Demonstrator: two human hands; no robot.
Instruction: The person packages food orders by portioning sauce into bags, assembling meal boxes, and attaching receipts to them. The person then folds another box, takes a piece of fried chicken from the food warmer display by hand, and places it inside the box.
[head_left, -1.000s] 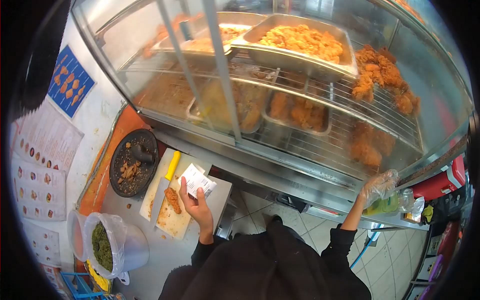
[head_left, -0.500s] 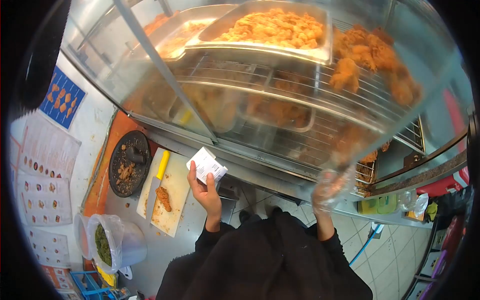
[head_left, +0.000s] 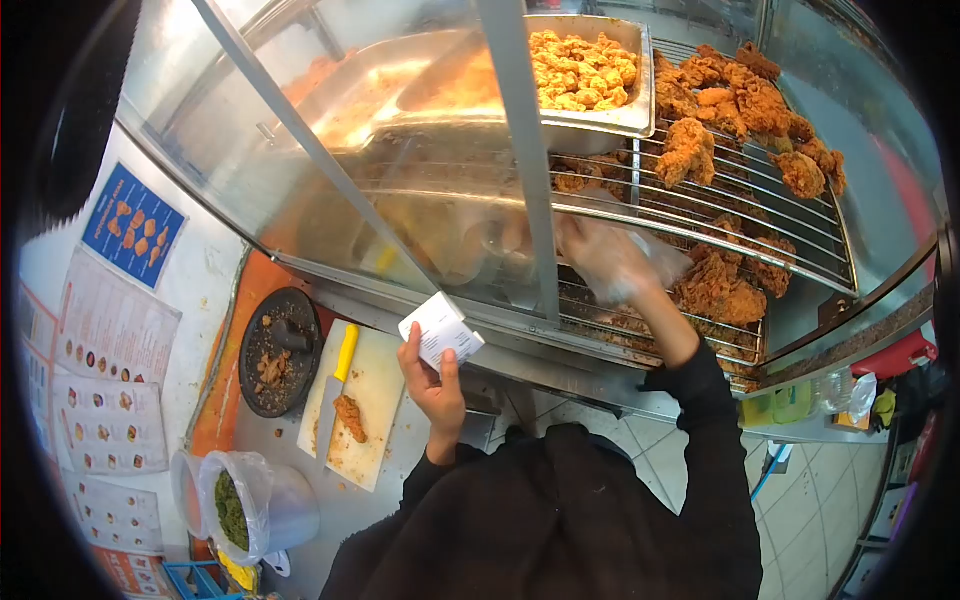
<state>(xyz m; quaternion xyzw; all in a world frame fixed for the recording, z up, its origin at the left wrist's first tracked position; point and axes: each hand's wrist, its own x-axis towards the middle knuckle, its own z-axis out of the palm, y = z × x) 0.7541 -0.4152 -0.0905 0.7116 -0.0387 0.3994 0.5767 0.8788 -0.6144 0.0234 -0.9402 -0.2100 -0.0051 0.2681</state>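
Note:
My left hand (head_left: pixel 438 398) is closed around a small white paper carton (head_left: pixel 440 330) with printed text, held up in front of the cabinet. Inside the glass-fronted warming cabinet, my right hand (head_left: pixel 608 262) reaches over the lower wire shelf in a clear plastic glove. Its fingertips are blurred and partly behind the upright frame (head_left: pixel 528 190) of the sliding glass door, so I cannot tell what they hold. Fried chicken pieces (head_left: pixel 722 285) lie on the lower rack right beside the gloved hand.
Above, a metal tray (head_left: pixel 645 80) of small fried pieces stands beside larger chicken pieces (head_left: pixel 745 95) on the upper rack. To the left are a cutting board (head_left: pixel 385 425) with a yellow-handled knife (head_left: pixel 346 352) and a chicken piece (head_left: pixel 350 418), a dark stone mortar (head_left: pixel 262 340) and a lined bucket (head_left: pixel 290 505).
The glass door has slid left, uncovering the right side of the cabinet. My right hand has moved from the door's edge into the cabinet. My left hand keeps hold of the carton.

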